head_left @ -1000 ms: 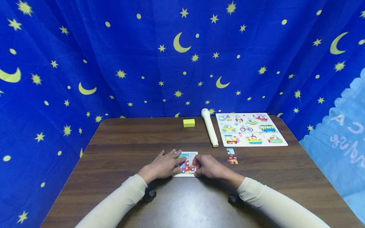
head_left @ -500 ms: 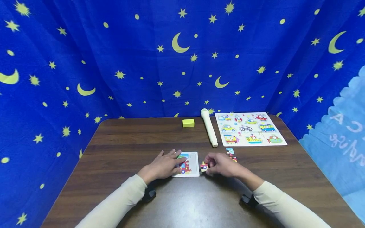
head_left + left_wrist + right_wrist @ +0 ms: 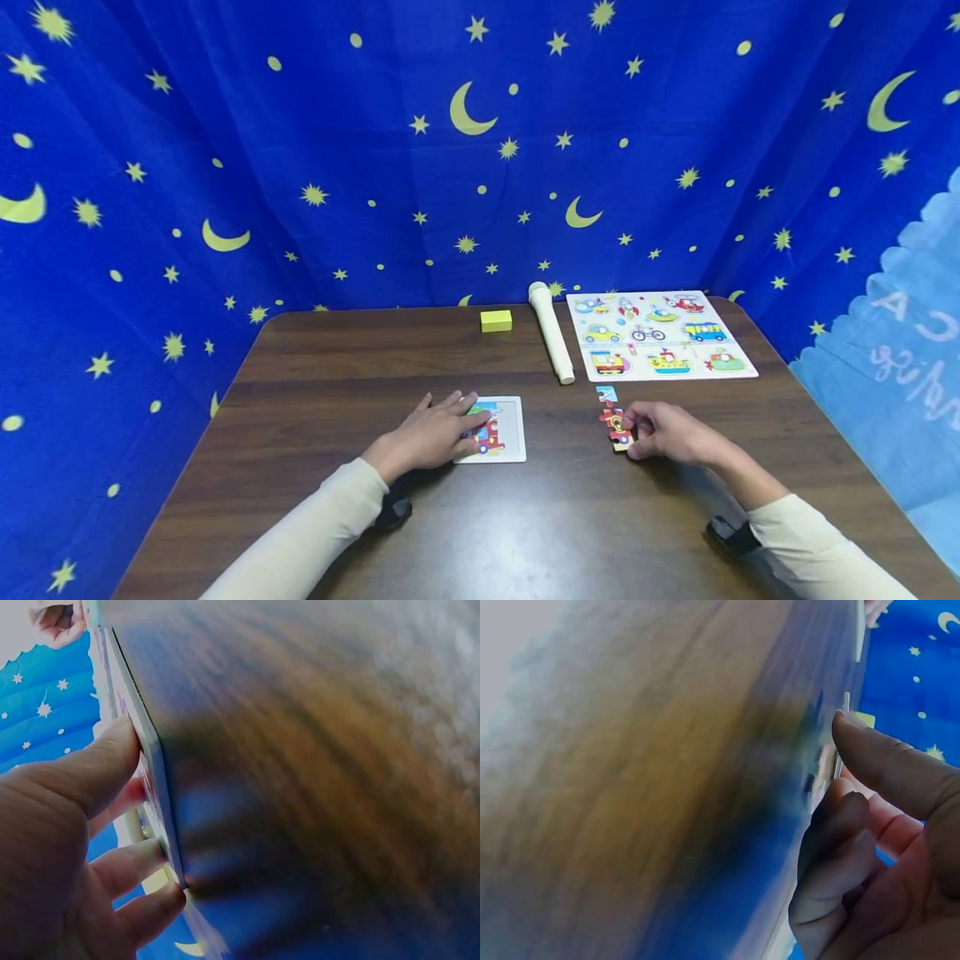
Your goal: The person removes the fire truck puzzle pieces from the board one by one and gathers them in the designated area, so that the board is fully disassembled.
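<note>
Puzzle piece (image 3: 622,442), cream edge nearward, long axis unclear, is pinched by right hand (image 3: 670,432); left hand (image 3: 429,435) touches tray (image 3: 513,429)

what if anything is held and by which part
In the head view, the right hand pinches a jigsaw piece by its right edge; the left hand rests on the puzzle tray.
</note>
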The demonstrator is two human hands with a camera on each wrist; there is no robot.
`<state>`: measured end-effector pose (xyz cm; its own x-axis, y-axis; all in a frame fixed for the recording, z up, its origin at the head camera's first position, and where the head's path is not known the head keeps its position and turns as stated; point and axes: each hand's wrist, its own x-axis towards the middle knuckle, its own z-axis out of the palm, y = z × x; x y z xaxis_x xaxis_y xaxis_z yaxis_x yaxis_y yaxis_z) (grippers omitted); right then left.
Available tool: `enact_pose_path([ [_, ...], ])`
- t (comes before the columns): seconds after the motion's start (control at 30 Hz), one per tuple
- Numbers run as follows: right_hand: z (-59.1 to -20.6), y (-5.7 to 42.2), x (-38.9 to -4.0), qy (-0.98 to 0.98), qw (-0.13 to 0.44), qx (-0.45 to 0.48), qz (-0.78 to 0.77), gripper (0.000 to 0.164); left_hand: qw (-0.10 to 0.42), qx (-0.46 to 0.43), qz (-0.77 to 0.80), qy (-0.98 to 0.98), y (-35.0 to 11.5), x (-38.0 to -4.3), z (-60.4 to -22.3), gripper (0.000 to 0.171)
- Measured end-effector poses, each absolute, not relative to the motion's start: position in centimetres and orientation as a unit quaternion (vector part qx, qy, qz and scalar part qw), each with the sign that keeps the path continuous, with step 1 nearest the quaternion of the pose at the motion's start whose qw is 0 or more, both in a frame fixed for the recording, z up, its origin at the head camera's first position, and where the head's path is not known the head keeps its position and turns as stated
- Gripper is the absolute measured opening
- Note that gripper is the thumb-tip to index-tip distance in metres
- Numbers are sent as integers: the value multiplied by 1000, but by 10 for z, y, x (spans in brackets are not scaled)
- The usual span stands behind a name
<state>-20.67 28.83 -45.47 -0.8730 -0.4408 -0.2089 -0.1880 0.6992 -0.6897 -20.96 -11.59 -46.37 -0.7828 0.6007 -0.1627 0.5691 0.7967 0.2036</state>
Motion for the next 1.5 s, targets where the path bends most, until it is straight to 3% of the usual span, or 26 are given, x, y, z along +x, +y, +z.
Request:
enact_pose_path([
  [0.37,-462,289,-206,901,196,-169,-348,30,119,309,77,940,-116,-210,-460,57],
  [0.57,-452,284,-206,922,147,-185,-306,33,110,312,78,940,-116,-208,-461,58],
  [0.8,-432,260,-217,921,98,-203,-319,21,111,307,77,942,-115,-208,-462,58],
  [1.1,-421,197,-227,888,129,-197,-395,21,114,310,74,941,-115,-209,-462,58],
  [1.5,-436,138,-240,883,162,-192,-396,18,125,309,103,937,-116,-210,-461,55],
])
